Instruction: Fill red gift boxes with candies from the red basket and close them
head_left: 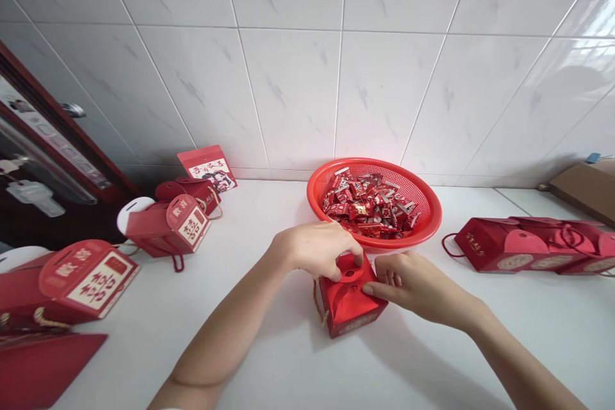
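A small red box (353, 307) with a twisted cord on its left side stands on the white table, its top flaps folded inward. My left hand (324, 250) reaches over the box from the left, its fingers curled round the raised rounded flap at the back. From the right, my right hand (406, 282) presses its thumb on the top flap, with the other fingers bent at the box's right side. Just behind the box is a red mesh basket (314, 195) holding many wrapped red candies (369, 205).
Red gift boxes (177, 224) stand at the left, with a printed card (211, 166) behind them. More red boxes (523, 246) form a row at the right, near a brown cardboard box (583, 189). A tiled wall (293, 90) rises behind the table.
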`<control>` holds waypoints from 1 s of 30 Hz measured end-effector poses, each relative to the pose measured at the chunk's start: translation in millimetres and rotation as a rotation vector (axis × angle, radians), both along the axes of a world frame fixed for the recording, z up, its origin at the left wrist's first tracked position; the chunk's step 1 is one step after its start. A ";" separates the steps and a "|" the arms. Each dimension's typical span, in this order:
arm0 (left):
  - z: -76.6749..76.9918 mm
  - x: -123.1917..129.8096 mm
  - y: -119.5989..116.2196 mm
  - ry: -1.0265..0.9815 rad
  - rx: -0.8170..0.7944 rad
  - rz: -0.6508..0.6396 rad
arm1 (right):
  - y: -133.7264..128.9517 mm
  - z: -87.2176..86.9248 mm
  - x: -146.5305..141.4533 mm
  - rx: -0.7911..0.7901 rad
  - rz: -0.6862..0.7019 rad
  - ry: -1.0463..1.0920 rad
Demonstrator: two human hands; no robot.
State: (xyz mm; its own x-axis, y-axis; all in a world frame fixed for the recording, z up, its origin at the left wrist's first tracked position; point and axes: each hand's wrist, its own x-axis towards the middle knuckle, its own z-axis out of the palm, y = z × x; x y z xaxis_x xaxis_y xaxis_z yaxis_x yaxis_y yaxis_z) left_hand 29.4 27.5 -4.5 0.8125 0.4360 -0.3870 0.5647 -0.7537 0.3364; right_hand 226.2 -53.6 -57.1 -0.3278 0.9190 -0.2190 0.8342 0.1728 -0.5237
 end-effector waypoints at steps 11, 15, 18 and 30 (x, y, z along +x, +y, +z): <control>-3.5 0.6 -4.0 0.035 0.123 -0.016 | 1.1 -1.7 0.5 -0.044 0.000 0.043; -3.3 0.1 -3.1 0.035 0.091 -0.020 | 4.9 -2.8 9.6 -0.093 0.037 0.163; -5.2 -1.2 -0.1 0.011 0.045 -0.040 | 11.4 -8.7 18.7 -0.170 0.031 0.170; 0.7 3.1 -8.2 -0.037 -0.023 -0.059 | 13.2 -4.4 33.2 -0.234 0.013 0.127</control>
